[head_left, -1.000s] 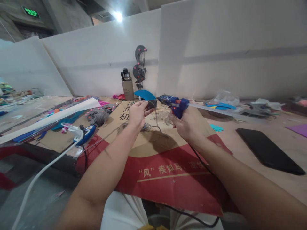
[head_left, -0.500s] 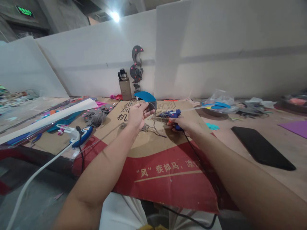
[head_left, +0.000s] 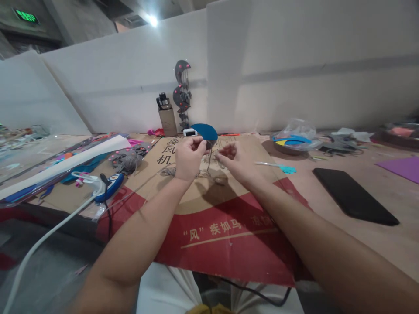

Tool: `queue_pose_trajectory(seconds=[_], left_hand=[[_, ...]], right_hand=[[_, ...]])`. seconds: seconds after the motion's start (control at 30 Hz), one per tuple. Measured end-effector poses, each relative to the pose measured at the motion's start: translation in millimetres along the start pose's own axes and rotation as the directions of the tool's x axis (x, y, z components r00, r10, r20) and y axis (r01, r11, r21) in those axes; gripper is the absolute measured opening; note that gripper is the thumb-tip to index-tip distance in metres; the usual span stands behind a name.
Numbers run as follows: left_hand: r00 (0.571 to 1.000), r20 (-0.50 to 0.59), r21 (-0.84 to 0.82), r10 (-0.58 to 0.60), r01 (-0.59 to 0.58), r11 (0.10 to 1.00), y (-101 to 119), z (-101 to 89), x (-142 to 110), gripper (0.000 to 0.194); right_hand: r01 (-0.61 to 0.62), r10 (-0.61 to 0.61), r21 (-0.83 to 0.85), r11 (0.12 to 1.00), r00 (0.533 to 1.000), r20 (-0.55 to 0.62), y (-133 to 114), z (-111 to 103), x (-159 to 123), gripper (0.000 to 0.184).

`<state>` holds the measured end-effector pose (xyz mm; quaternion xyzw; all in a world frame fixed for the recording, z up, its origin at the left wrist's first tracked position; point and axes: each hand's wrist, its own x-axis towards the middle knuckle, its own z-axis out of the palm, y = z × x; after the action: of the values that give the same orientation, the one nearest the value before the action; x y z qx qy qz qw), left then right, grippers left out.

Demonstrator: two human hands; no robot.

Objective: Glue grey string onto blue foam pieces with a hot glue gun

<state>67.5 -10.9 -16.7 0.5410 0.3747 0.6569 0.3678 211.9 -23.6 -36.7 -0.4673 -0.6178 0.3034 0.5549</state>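
Observation:
My left hand [head_left: 190,159] is closed, pinching a curved blue piece [head_left: 205,132] with a darker underside at its lower edge. A strand of grey yarn [head_left: 210,163] hangs from that piece down to the cardboard. To its right, my right hand [head_left: 232,159] is held a short way off, fingers curved and apart, with nothing seen in it. Beyond the right wrist a pale glue stick [head_left: 266,163] lies on the cardboard; the glue gun itself is hidden behind my hand. Loose yarn [head_left: 168,172] lies beside my left wrist.
Printed cardboard [head_left: 229,257] covers the table before me. A bottle [head_left: 168,120] and hanging grey crescents [head_left: 181,96] stand by the white partition. A yarn bundle [head_left: 126,161] and a power strip [head_left: 111,186] are left; a black phone-like slab [head_left: 355,196] and a clear tray [head_left: 294,146] are right.
My right hand has let go of the blue glue gun and come left, toward the blue piece. The glue stick now lies lower. My left hand still holds the piece, now turned slightly.

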Motion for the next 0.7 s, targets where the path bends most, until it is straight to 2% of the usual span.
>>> queue_pose_trajectory(seconds=[0.1, 0.17, 0.2, 0.27, 0.4, 0.53, 0.7], left_hand=[[0.996, 0.030, 0.104, 0.081, -0.083, 0.991, 4.3, 2.7, -7.6, 0.009], [0.994, 0.046, 0.119, 0.095, -0.100, 0.988, 5.8, 4.3, -10.8, 0.009], [0.995, 0.055, 0.103, 0.081, -0.087, 0.991, 5.9, 4.9, -11.4, 0.009], [0.997, 0.072, 0.033, 0.020, -0.022, 0.999, 5.1, 5.7, -10.9, 0.010], [0.988, 0.064, -0.142, -0.141, 0.148, 0.979, 4.0, 7.3, -7.5, 0.011], [0.963, 0.072, -0.230, -0.261, 0.270, 0.935, 8.2, 9.9, -8.4, 0.011], [0.938, 0.108, -0.251, -0.331, 0.348, 0.903, 11.8, 10.7, -9.7, 0.012]], right_hand=[[-0.148, 0.114, 0.389, 0.909, 0.988, 0.108, 1.1, 17.5, -5.5, 0.049], [-0.224, 0.168, 0.482, 0.847, 0.973, 0.158, 0.3, 19.4, -7.2, 0.051], [-0.233, 0.181, 0.486, 0.842, 0.972, 0.153, -0.8, 17.9, -7.3, 0.048], [-0.195, 0.175, 0.434, 0.879, 0.981, 0.087, -3.7, 12.2, -6.7, 0.038], [-0.074, 0.087, 0.242, 0.968, 0.995, -0.043, -9.1, -0.2, -3.8, 0.018], [-0.004, 0.016, 0.106, 0.994, 0.993, -0.118, -12.1, -6.5, -2.6, 0.016], [0.036, -0.027, 0.049, 0.998, 0.987, -0.161, -12.5, -8.6, -2.0, 0.016]])
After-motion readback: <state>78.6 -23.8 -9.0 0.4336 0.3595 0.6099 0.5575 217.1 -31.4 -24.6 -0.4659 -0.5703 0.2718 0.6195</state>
